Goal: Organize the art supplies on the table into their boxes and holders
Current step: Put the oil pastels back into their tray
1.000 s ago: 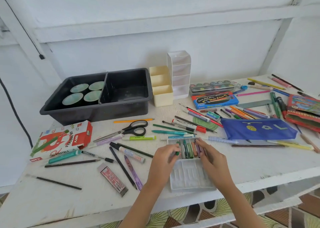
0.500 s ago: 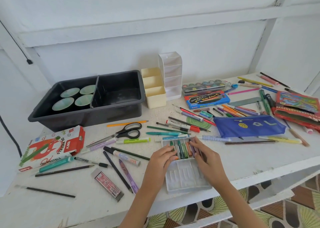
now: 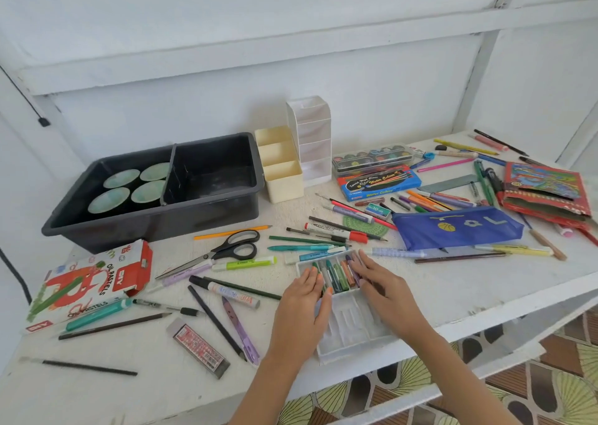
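Observation:
A white plastic pastel tray (image 3: 351,329) lies at the table's front edge, its far half filled with several oil pastels (image 3: 338,274). My left hand (image 3: 304,301) lies flat on the tray's left side, fingers straight, touching the leftmost pastels. My right hand (image 3: 383,287) rests with straight fingers on the pastels at the right side. The red and white oil pastels box (image 3: 94,282) lies open at the left. Pens, pencils and markers are scattered all over the table.
A black bin (image 3: 207,204) holding green cups stands at the back left, with a cream holder (image 3: 281,172) and a white holder (image 3: 312,140) beside it. Scissors (image 3: 226,251), a blue pouch (image 3: 456,229), a watercolour box (image 3: 378,182) and red booklets (image 3: 547,191) lie around.
Both hands have flattened onto the pastels in the tray; the left hand no longer pinches a green pastel. The camera view has shifted slightly.

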Tool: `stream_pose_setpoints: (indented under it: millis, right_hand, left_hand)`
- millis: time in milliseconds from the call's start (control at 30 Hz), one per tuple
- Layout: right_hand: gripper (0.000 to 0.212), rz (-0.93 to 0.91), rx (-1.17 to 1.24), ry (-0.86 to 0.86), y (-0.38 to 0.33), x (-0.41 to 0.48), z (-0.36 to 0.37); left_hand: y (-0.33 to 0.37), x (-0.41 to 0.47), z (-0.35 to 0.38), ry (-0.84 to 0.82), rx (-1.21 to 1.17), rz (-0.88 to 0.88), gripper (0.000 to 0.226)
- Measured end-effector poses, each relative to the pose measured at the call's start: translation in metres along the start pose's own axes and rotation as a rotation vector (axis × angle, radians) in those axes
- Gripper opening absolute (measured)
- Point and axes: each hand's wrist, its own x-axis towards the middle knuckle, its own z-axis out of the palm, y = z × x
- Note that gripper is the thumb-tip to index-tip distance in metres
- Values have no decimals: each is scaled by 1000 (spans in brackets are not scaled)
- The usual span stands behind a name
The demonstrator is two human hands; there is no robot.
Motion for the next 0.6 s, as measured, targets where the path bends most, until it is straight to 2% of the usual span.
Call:
stream_pose_setpoints:
  millis: [133,200,300,467,600]
  right_hand:
    - [46,-129,-229,-106,3,1,7]
    - [51,-121,-306,-134,2,2,7]
    - [56,-112,-359,-174,-1,2,5]
    - [45,-129,-444,-237,-3,2,2]
    - [42,-116,-394,-228,-4,0,1]
  left_hand:
    - [13,5,6,-67,182,-40,83]
    - [17,5,13,-133,276,-62,74]
    - [18,2,18,-180,269,-89,65]
    - [22,4,17,-188,283,-123,68]
    - [21,3,20,-190,261,-149,67]
